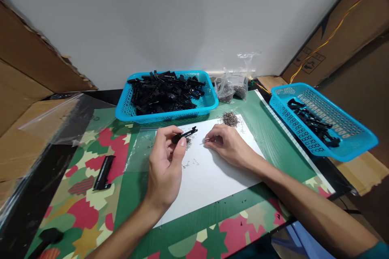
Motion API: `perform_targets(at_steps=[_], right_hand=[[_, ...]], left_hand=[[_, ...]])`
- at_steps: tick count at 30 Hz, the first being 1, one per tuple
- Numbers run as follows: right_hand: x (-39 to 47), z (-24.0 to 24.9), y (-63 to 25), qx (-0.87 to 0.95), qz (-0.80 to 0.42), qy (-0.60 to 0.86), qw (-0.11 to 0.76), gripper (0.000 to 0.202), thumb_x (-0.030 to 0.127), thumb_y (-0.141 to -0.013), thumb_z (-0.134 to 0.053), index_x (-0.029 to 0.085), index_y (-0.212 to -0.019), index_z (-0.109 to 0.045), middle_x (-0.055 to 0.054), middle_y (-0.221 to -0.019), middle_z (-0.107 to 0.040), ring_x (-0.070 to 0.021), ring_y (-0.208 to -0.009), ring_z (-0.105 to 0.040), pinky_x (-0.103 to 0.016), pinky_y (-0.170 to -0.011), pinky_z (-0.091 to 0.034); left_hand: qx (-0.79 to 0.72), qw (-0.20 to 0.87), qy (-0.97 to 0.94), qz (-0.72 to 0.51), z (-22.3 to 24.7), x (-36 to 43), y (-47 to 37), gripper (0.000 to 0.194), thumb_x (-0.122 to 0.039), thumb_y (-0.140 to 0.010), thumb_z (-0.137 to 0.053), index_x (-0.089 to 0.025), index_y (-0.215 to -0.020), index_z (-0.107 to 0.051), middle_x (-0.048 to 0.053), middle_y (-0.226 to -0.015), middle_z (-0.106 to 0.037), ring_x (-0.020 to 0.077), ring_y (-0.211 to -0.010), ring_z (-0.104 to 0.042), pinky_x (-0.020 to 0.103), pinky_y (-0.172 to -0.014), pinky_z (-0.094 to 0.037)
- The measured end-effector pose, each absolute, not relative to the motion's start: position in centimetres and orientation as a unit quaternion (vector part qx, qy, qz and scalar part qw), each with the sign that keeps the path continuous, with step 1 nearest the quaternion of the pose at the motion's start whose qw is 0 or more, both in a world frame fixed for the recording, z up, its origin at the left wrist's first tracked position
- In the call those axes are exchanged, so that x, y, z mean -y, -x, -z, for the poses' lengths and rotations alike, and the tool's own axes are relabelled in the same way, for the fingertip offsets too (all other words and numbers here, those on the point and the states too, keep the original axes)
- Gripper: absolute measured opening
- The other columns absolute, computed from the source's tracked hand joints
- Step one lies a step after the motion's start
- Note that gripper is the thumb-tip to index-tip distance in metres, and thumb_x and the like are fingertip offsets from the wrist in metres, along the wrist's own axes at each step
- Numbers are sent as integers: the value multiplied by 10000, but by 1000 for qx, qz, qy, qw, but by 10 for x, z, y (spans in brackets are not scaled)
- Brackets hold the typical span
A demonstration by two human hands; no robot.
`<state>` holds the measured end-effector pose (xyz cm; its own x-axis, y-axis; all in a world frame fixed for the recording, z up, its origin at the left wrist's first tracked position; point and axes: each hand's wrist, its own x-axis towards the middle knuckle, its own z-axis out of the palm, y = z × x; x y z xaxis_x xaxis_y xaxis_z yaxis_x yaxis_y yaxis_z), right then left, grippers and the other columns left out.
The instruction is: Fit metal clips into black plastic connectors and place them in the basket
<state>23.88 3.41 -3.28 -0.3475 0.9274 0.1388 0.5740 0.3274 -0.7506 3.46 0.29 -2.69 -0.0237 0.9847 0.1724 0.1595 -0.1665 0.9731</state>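
My left hand (165, 162) is closed around a slim black plastic part (189, 132), its notched end pointing right over a white sheet (212, 178). A short distance to the right, my right hand (229, 141) pinches a small thin metal piece (206, 139) between thumb and fingertips; its exact shape is too small to tell. The two hands are apart. Beyond the right hand lies a heap of tiny brownish metal pieces (230, 119). Some more tiny wire-like pieces (186, 165) are scattered on the sheet, and a few sit partly hidden behind the left hand.
A blue basket (164, 118) heaped with black parts stands at the back. Another blue basket (349, 156) at right holds fewer. Clear plastic bags (232, 89) of small metal pieces lean by the wall. One black part (104, 173) lies at left; a black object (48, 238) lies near the front.
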Motion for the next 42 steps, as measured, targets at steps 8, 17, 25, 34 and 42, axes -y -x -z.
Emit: perform_targets(at_steps=[8, 17, 25, 34, 42], right_hand=[[-36, 25, -250, 806, -294, 462, 225, 107, 85, -1006, -667, 149, -961, -740, -72, -987, -716, -198, -919, -630, -319, -831, -454], [-31, 17, -263, 824, -265, 457, 204, 149, 117, -1041, -570, 164, -960, -687, -80, -982, -701, -210, -925, -617, -330, -815, -449], [-34, 8, -277, 778, -312, 506, 203, 108, 179, -1037, -595, 199, -1130, -646, 25, -752, -644, -148, -661, -531, -271, -631, -347], [-38, 13, -276, 825, -295, 447, 182, 135, 140, -1009, -648, 188, -922, -739, -15, -809, -709, -156, -743, -589, -278, -685, -362], [-34, 11, -270, 832, -275, 434, 209, 128, 121, -1027, -604, 171, -937, -680, -29, -840, -666, -167, -760, -553, -291, -717, -379]], left_hand=[[-494, 414, -592, -485, 26, 2, -32, 227, -429, -1095, -554, -273, -1234, -642, -21, -830, -511, 129, -643, -417, 269, -550, -329], [-478, 420, -601, -483, 29, 4, -31, 179, -405, -1103, -551, -270, -1197, -623, -22, -845, -519, 125, -633, -422, 273, -550, -335], [-446, 343, -683, -465, 24, 4, -34, 106, -268, -1083, -578, -256, -1079, -683, 13, -1009, -574, 162, -861, -555, 277, -696, -453], [-459, 340, -688, -448, 23, 3, -34, 131, -305, -1077, -576, -234, -1047, -683, 23, -988, -595, 181, -878, -601, 286, -685, -469], [-463, 346, -698, -424, 24, 2, -35, 106, -280, -1072, -592, -249, -1056, -692, 8, -976, -594, 153, -803, -564, 274, -647, -440]])
